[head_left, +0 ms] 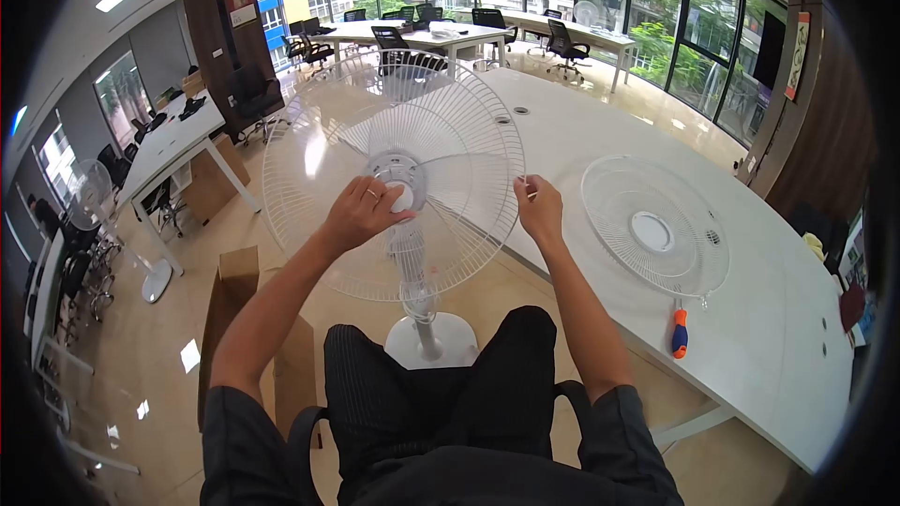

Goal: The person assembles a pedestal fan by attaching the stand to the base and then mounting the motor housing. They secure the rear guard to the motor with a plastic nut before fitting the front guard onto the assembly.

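Note:
A white standing fan (429,339) rises between my knees, with a round wire grille (478,262) and transparent blades (450,183) at its head. My left hand (361,214) is at the centre, its fingers closed round the white hub cap (401,197). At the grille's right rim, my right hand (540,206) pinches the wire edge between thumb and fingers. A second wire grille (609,215) with a white centre disc lies on the white table (769,319) to the right. Below it rests an orange and blue screwdriver (680,333).
An open cardboard box (300,365) stands on the floor at the left. Another white fan (155,281) stands farther left, near a long desk (178,145). Desks and black office chairs (567,42) are by the windows. The table's edge runs along my right side.

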### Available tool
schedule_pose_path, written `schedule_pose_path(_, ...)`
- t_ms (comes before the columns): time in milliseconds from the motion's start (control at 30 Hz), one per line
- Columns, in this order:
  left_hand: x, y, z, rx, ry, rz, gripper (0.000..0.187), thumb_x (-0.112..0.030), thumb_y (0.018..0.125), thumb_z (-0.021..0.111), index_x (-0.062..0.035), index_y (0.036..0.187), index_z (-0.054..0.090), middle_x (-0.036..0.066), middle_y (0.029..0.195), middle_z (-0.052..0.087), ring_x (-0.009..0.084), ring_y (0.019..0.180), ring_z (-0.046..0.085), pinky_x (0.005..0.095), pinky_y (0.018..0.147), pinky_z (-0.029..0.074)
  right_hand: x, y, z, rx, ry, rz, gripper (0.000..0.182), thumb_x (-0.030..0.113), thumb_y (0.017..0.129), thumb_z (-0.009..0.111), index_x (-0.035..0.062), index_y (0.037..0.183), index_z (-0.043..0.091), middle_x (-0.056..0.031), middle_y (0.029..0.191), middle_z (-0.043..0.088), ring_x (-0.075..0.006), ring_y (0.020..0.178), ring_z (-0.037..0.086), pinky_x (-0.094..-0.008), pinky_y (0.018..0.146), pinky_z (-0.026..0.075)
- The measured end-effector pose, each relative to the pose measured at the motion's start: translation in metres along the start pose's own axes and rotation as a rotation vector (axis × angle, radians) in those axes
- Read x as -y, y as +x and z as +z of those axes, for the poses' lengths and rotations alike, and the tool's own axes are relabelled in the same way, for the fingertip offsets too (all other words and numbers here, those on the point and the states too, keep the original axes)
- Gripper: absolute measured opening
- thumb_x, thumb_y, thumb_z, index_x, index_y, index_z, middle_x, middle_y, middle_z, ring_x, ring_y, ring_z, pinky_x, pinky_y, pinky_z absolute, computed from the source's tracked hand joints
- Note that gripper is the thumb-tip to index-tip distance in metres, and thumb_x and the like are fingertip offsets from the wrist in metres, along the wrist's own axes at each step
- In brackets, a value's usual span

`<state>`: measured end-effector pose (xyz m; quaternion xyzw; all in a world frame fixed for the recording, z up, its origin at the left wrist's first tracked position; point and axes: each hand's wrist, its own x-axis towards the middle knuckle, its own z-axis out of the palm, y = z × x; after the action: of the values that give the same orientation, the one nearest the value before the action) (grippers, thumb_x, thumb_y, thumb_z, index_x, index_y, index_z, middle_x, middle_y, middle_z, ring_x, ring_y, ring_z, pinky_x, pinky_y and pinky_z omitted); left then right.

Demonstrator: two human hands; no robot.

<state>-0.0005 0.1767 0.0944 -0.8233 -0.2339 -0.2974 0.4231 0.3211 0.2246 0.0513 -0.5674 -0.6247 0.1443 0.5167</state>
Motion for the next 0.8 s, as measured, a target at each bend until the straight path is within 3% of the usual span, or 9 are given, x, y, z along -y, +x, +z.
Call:
schedule_pose_path(100,-0.013,-0.007,0.004,-0.115,-0.018,-0.138,0.039,-0.025,0.078,0.077,-0.0001,0.104,0.063,0.008,0.087,0.053,0.0226,0.078,0.056,0.0334,0.071,0.051,0.008,-0.007,-0.001,0.082,-0.095,0.04,0.047,0.027,0.09,0.065,-0.0026,0.125,0.053,-0.0187,0.098,0.066,-0.0296,0.084,0.065,-0.0393,0.077,0.05)
schedule_pose_path(167,-0.014,-0.01,0.005,-0.114,-0.02,-0.156,0.039,-0.023,0.077,0.078,-0.0002,0.105,0.062,0.008,0.088,0.053,0.0225,0.079,0.056,0.0329,0.07,0.051,0.021,-0.019,0.003,-0.433,-0.088,-0.438,0.046,0.024,0.088,0.068,-0.0015,0.124,0.054,-0.0203,0.116,0.059,-0.0321,0.106,0.058,-0.0413,0.088,0.046)
schedule_pose_path(267,-0.015,-0.011,0.0,-0.087,-0.042,-0.149,0.04,-0.021,0.076,0.078,-0.0007,0.107,0.062,0.007,0.09,0.054,0.0223,0.08,0.056,0.0323,0.071,0.052,0.059,-0.026,0.002,-0.259,-0.109,-0.566,0.046,0.022,0.087,0.068,0.0002,0.124,0.053,-0.0213,0.133,0.047,-0.0351,0.123,0.045,-0.0437,0.097,0.04)
schedule_pose_path(300,-0.014,-0.01,-0.002,-0.07,-0.053,-0.116,0.04,-0.02,0.076,0.078,-0.001,0.107,0.062,0.007,0.091,0.054,0.0222,0.081,0.057,0.0322,0.072,0.052,0.071,-0.023,0.004,-0.316,-0.195,-0.681,0.039,0.022,0.086,0.07,-0.0005,0.116,0.06,-0.0197,0.118,0.06,-0.0318,0.109,0.057,-0.041,0.09,0.046)
schedule_pose_path(333,-0.013,-0.011,-0.002,-0.064,-0.052,-0.121,0.04,-0.02,0.076,0.078,-0.001,0.107,0.062,0.007,0.091,0.054,0.0222,0.081,0.057,0.0322,0.072,0.052,0.069,-0.021,0.007,-0.309,-0.192,-0.68,0.039,0.022,0.086,0.07,-0.0005,0.116,0.06,-0.0197,0.118,0.06,-0.0318,0.109,0.057,-0.041,0.09,0.046)
schedule_pose_path(400,-0.011,-0.012,-0.004,-0.08,-0.085,-0.114,0.041,-0.015,0.074,0.079,0.0004,0.109,0.062,0.008,0.091,0.054,0.0223,0.078,0.057,0.0344,0.07,0.051,0.06,-0.015,0.018,0.254,-0.091,-0.537,0.028,0.023,0.085,0.072,0.0017,0.102,0.068,-0.0156,0.095,0.07,-0.0274,0.085,0.065,-0.0377,0.076,0.051)
schedule_pose_path(433,-0.01,-0.016,-0.003,-0.079,-0.077,-0.122,0.041,-0.015,0.074,0.079,0.0004,0.109,0.062,0.008,0.091,0.054,0.0223,0.078,0.057,0.0344,0.07,0.051,0.054,-0.02,0.032,0.139,0.046,-0.491,0.021,0.023,0.083,0.074,0.0031,0.088,0.072,-0.0115,0.072,0.07,-0.0237,0.062,0.065,-0.0344,0.063,0.051)
schedule_pose_path(567,-0.01,-0.02,0.003,-0.071,-0.055,-0.129,0.041,-0.016,0.076,0.079,-0.001,0.11,0.061,0.007,0.09,0.052,0.0217,0.081,0.057,0.0336,0.072,0.052,0.039,-0.044,0.052,0.11,0.114,-0.253,0.02,0.022,0.084,0.074,0.0021,0.083,0.072,-0.0112,0.067,0.069,-0.0197,0.058,0.065,-0.0298,0.057,0.049)
schedule_pose_path(800,0.0,-0.021,0.001,-0.039,-0.072,-0.052,0.038,-0.016,0.078,0.077,-0.0031,0.11,0.062,0.007,0.095,0.055,0.022,0.083,0.058,0.0319,0.075,0.052,0.027,-0.062,0.066,0.085,0.215,-0.203,0.022,0.022,0.084,0.074,0.0005,0.084,0.072,-0.0115,0.068,0.069,-0.0188,0.057,0.065,-0.0292,0.057,0.05)
